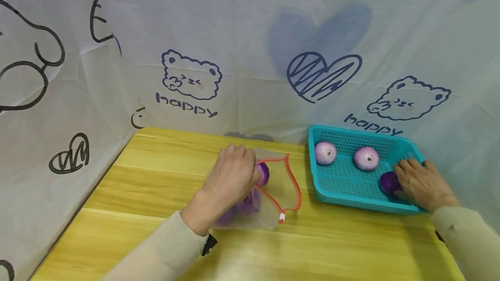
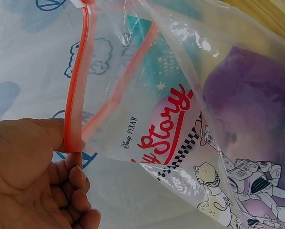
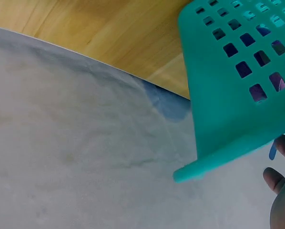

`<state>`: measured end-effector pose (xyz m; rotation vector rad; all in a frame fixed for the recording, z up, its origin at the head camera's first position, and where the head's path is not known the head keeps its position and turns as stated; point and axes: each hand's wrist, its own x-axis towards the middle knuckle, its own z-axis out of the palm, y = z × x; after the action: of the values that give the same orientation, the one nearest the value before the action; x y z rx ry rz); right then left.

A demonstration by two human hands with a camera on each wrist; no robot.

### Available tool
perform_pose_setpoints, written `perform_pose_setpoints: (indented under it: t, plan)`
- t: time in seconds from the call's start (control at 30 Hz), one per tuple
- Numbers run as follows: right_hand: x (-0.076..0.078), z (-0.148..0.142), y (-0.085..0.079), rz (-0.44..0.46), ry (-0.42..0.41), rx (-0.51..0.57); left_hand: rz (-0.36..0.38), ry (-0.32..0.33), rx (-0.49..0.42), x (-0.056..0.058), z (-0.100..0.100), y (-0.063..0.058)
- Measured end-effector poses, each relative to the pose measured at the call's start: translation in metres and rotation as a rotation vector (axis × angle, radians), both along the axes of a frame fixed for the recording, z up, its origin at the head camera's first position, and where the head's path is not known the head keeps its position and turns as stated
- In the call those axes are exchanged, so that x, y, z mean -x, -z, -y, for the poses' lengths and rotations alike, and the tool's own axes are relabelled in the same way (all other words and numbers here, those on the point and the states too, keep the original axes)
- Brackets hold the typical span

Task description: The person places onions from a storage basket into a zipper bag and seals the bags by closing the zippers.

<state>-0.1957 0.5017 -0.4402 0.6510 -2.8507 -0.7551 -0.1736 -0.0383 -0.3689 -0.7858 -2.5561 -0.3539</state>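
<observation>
In the head view my left hand [image 1: 234, 168] pinches the rim of a clear zip bag [image 1: 291, 190] with a red-orange zip edge and a white slider. Through the plastic show a dark purple onion [image 1: 263, 174] and paler purple shapes. The left wrist view has my left thumb and fingers [image 2: 73, 174] on the zip strip, with a purple onion [image 2: 249, 90] behind the printed film. My right hand [image 1: 423, 183] reaches over the basket's right side, thumb and fingers about a dark purple onion [image 1: 389, 183]. Its palm side is hidden.
A turquoise perforated basket [image 1: 340, 187] stands on the wooden table [image 1: 156, 177] at right. In it lie two pale purple onions, a left one [image 1: 325, 153] and a middle one [image 1: 366, 158]. A printed white sheet [image 1: 250, 77] hangs behind.
</observation>
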Motion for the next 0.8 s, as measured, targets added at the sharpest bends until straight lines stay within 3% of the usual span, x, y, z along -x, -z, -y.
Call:
perform_pose_setpoints:
  t: [0.57, 0.8]
  plan:
    - [0.007, -0.005, 0.014, 0.041, 0.053, 0.03, -0.031, 0.004, 0.017, -0.002, 0.0, 0.003]
    - [0.014, -0.006, 0.018, 0.096, 0.148, 0.103, -0.035, 0.005, 0.023, -0.003, 0.0, 0.003]
